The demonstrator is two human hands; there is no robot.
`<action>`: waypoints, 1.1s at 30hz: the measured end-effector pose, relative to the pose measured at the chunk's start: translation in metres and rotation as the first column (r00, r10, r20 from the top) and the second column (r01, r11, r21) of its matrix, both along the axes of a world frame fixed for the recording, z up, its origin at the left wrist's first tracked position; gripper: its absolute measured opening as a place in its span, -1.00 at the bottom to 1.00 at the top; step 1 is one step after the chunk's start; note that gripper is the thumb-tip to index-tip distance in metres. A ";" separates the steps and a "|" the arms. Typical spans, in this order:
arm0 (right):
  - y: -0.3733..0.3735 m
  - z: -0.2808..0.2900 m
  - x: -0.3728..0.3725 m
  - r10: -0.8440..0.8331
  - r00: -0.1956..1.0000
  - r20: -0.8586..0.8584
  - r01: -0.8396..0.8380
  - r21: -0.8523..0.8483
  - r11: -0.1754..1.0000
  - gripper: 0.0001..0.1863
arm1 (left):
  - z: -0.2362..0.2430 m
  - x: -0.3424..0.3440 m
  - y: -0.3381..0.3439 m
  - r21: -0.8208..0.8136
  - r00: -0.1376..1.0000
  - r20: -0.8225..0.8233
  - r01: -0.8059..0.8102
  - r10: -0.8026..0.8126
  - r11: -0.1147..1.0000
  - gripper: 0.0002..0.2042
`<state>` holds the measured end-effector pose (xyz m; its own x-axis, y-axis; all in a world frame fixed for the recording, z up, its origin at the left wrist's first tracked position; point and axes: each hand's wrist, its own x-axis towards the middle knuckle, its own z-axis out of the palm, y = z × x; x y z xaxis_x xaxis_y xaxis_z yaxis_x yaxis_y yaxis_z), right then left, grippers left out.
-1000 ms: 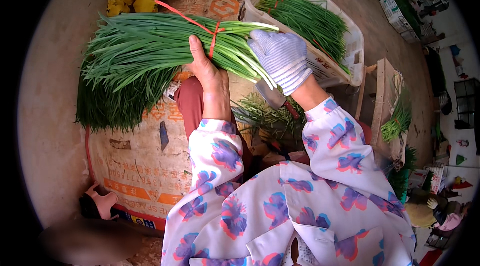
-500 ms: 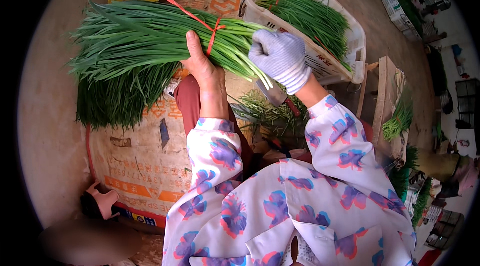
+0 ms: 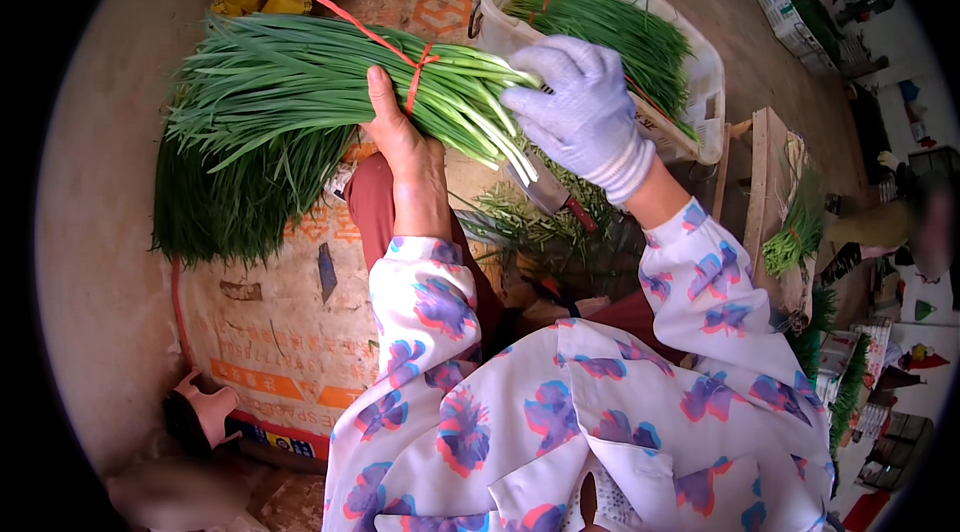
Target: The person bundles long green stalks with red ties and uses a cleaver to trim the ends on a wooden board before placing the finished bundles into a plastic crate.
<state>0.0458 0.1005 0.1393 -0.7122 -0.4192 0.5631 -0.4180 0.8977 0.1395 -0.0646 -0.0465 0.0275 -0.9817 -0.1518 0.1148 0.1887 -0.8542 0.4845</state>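
Note:
A bunch of green garlic chives (image 3: 300,82), tied with a red band (image 3: 420,77), lies sideways across my bare left hand (image 3: 398,142). That hand is closed round the lower side of the bunch, its thumb up against the leaves beside the band. My right hand (image 3: 585,112), in a pale grey knitted glove, is at the pale stem ends on the right. Its thumb and forefinger are bent about a few stem ends; the other fingers are partly hidden. Below the stems are a knife (image 3: 560,197) with a dark red handle and loose trimmings (image 3: 515,217).
More chives (image 3: 250,197) lie in a heap at the left. A white plastic crate (image 3: 712,82) at the upper right holds tied bunches (image 3: 610,42). A wooden frame (image 3: 765,182) stands to the right, with a small bunch (image 3: 795,232) by it. A pink stool (image 3: 208,407) is at the lower left.
My right hand has shifted slightly right and turned, its fist loosening to bent fingers at the stem ends. The bunch has moved a little right and down, still in my left hand.

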 end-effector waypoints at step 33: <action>0.043 0.029 -0.038 0.374 0.920 0.117 -0.392 0.283 0.875 -0.21 | 0.026 0.025 -0.012 -0.027 0.679 0.097 0.733 -0.728 0.680 -0.41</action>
<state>0.0081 0.1439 0.1687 -0.4887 -0.8060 0.3341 -0.7361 0.5864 0.3381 -0.0399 -0.0580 0.0538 -0.7829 0.6218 0.0231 -0.5206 -0.6749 0.5230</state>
